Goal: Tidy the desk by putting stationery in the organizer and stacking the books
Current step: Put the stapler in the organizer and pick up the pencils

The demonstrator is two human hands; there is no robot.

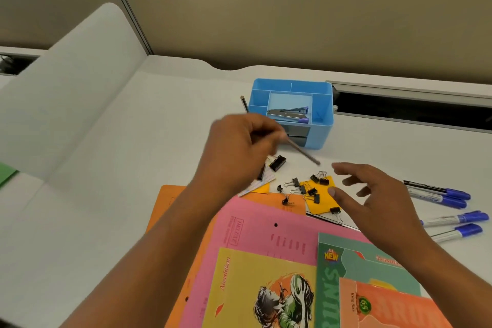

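Pinched in your left hand (239,141): one pencil (303,153), fingers closed around its upper part. Your right hand (372,194) is spread, holding nothing, hovering over the binder clips.

Key relation: organizer (292,112) sits just beyond and to the right of the left hand, close. The pencil's long axis runs diagonally, free end pointing down-right toward the organizer's near face, so it lies nearly flat. My read: you need to tip it upright before it drops into a slot. Left hand is the nearer one and already has it, so no handoff needed.

Second pencil (244,104) leans against the organizer's left outer wall, outside it.

Counts:
- pencils: 2 (one held, one beside the organizer)
- stapler (290,114): 1, lying in the organizer's middle compartment
- blue-capped markers (439,194): 4, on the desk (133,141) right of the right hand, well apart from the organizer
- binder clips: one large (278,162), about ten small (311,190); some overlap, exact count unclear
- books (266,287): 3 visible, overlapping, not squared
- folders under them: pink (253,226), orange (170,194)

Most of the task looks undone.
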